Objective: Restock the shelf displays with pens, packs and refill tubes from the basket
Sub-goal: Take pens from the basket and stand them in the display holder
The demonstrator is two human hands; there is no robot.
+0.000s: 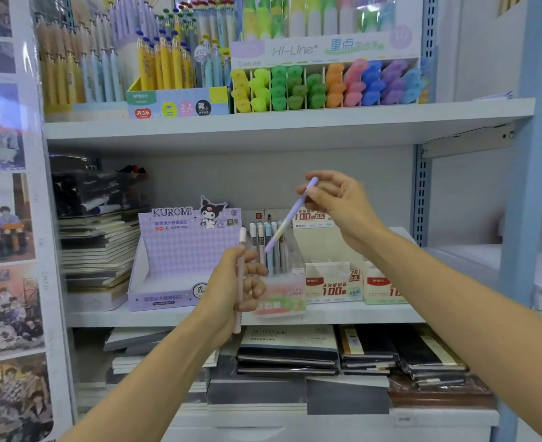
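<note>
The middle shelf (327,314) in front of me carries the purple Kuromi refill box (180,250). Just right of it is the clear Fruit Soda pen stand (282,298), with a few upright pens (268,244) in it. My left hand (231,291) is in front of that stand, fingers curled round a pale pink pen (241,250) held nearly upright. My right hand (340,202) is raised above the stand, fingers pinching the upper end of a lilac pen (290,215) that slants down-left over the upright pens.

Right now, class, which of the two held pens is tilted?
The purple pen in the right hand: it slants down towards the pen holder, while the pink pen in the left hand stands upright.
</note>
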